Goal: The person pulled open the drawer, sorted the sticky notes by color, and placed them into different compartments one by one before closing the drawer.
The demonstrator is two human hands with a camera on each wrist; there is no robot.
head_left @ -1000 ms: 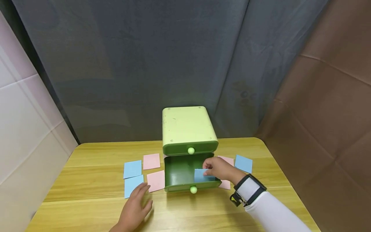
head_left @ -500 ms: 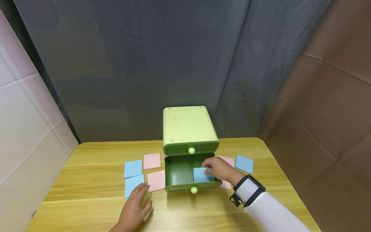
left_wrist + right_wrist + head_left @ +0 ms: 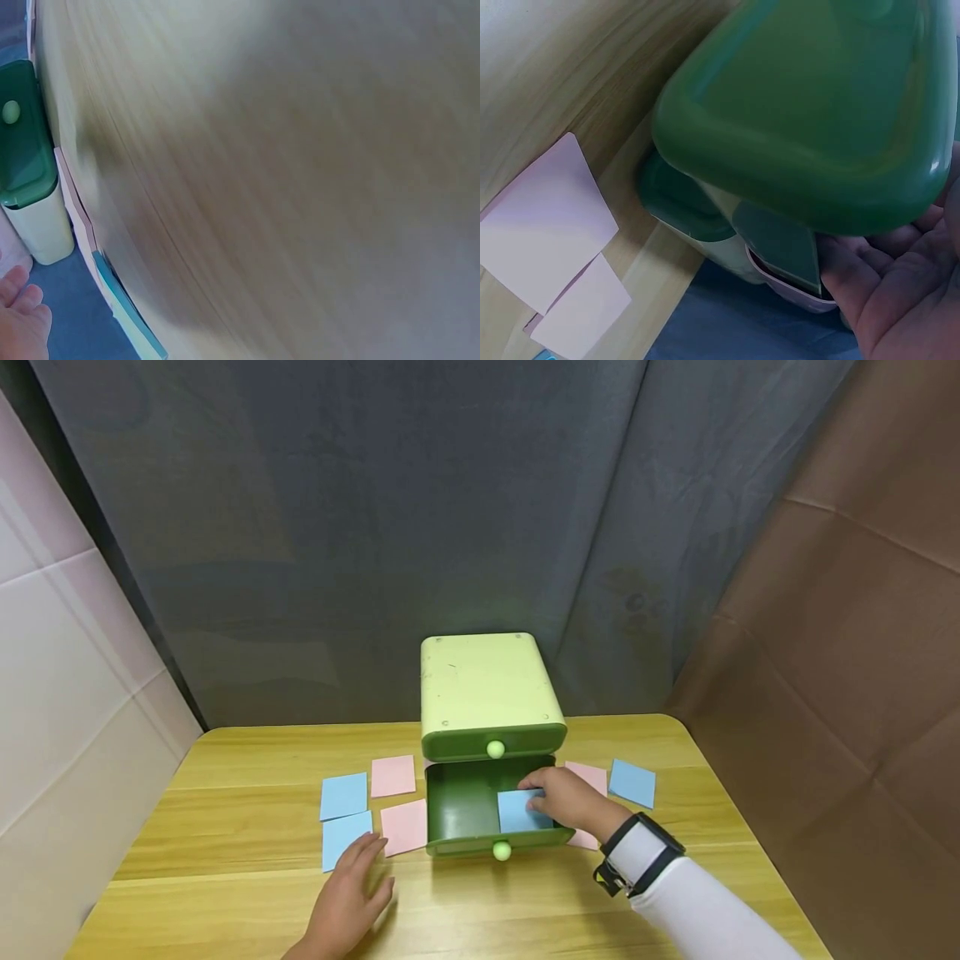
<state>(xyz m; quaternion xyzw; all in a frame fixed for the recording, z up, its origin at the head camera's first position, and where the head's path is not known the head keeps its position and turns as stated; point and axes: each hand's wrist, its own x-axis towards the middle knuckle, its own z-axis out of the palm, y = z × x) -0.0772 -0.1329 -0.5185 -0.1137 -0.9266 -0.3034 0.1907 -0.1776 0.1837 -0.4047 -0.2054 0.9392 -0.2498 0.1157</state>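
A small light-green chest of drawers (image 3: pixel 487 681) with dark-green fronts stands at the table's back, its lower drawer (image 3: pixel 461 802) pulled out. Inside that drawer, my right hand (image 3: pixel 573 797) pinches a blue paper square (image 3: pixel 519 814) near its upper right corner, thumb in front and fingers behind. The square stands near the drawer's front wall, and its edge also shows in the right wrist view beside my fingers (image 3: pixel 855 270). My left hand (image 3: pixel 343 897) has relaxed fingers and holds nothing; its fingertips are right at a lower-left blue square (image 3: pixel 342 839) and near a pink square (image 3: pixel 403 827).
More paper squares lie around: a pink one (image 3: pixel 392 777) and a blue one (image 3: pixel 343 797) on the left, a pink one (image 3: pixel 588 775) and a blue one (image 3: pixel 632 783) on the right. A dark cloth (image 3: pixel 420 527) hangs behind the wooden table (image 3: pixel 225 852).
My right hand has shifted slightly left with the blue paper square, which also sits a little higher in view. The left hand has stayed in place.
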